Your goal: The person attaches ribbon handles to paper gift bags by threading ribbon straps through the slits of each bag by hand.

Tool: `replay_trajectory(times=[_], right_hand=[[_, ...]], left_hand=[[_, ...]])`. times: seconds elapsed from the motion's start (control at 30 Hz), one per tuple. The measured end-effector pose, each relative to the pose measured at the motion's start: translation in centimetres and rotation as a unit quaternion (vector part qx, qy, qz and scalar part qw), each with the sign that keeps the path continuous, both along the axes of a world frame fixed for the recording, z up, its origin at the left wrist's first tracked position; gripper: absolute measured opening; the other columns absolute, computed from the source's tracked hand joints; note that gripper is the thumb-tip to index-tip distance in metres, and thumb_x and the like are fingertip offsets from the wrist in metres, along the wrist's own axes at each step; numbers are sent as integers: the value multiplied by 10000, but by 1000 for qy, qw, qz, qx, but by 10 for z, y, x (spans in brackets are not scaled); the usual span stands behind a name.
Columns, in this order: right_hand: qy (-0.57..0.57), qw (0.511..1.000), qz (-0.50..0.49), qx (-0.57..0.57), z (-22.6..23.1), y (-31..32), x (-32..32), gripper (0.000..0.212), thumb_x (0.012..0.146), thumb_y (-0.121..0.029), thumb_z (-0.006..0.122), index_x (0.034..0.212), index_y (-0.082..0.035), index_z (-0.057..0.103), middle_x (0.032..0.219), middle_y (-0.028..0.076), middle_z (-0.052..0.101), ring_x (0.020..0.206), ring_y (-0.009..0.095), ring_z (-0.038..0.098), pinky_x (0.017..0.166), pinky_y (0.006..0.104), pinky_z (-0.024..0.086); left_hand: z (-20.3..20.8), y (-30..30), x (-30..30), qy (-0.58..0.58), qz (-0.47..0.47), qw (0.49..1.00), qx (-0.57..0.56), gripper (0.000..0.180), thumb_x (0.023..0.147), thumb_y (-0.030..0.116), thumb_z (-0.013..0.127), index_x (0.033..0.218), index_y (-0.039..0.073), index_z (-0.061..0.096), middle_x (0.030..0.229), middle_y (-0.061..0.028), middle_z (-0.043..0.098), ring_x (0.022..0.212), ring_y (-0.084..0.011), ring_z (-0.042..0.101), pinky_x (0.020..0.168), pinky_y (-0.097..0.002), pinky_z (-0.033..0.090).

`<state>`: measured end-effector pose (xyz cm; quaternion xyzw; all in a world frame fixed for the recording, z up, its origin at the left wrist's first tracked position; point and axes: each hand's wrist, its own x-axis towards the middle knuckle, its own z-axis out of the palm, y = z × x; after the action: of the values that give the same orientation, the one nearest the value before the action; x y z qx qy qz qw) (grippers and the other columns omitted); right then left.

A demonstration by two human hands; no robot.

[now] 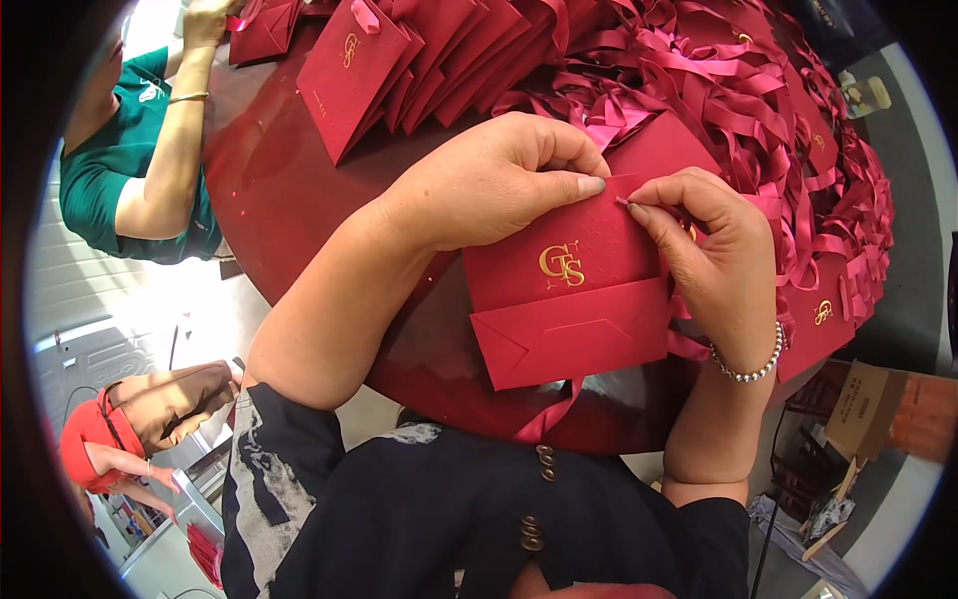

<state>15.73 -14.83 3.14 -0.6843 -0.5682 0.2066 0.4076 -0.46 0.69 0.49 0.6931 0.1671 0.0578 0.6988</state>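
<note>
Partly behind left hand, red paper bag.

Our table is dark red and glossy. On it we have red paper bags leaning together in a row, and beside them a broad heap of red ribbons.

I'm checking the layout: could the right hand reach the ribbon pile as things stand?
Probably yes: the right hand is beside the ribbon pile, nothing visibly blocking it, though it seems to pinch a pink ribbon end at the red bag and may need to release that.
</note>
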Motion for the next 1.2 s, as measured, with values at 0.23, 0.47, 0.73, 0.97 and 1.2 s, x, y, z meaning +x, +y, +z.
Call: replay_trajectory(times=[0.23,0.47,0.73,0.97,1.2], right_hand=[[-71,997,17,12,-8,0,-1,60,827,42,689,885,45,679,764,93,632,693,163,612,652,278,477],[-214,976,-45,19,-11,-1,-27,41,811,40,668,850,29,660,786,142,645,702,312,648,628,362,506],[-174,983,-47,32,-19,2,-16,40,826,26,673,865,32,667,796,135,659,710,262,660,656,324,509],[-28,1000,-2,2,-15,4,-10,61,831,24,690,891,36,693,784,91,656,697,140,615,660,259,481],[-141,989,-34,11,-20,3,-20,54,818,26,680,871,35,688,807,140,674,706,246,661,654,323,512]], left_hand=[[-1,-5,2,-4,5,995,102,123,954,75,638,988,-37,679,865,6,674,814,-49,573,746,-225,477],[-13,-21,7,-86,82,923,365,78,827,38,704,860,-23,669,751,-163,676,674,-265,668,621,-326,507],[-10,-10,7,-15,67,977,204,159,871,127,673,874,-27,713,785,-177,699,706,-250,686,674,-349,530],[-14,-4,7,8,52,989,141,198,913,159,659,936,-27,726,772,-153,701,697,-172,653,686,-316,513],[-13,-12,7,-41,60,956,283,120,897,76,667,910,-41,694,756,-138,687,675,-162,636,659,-285,501]])
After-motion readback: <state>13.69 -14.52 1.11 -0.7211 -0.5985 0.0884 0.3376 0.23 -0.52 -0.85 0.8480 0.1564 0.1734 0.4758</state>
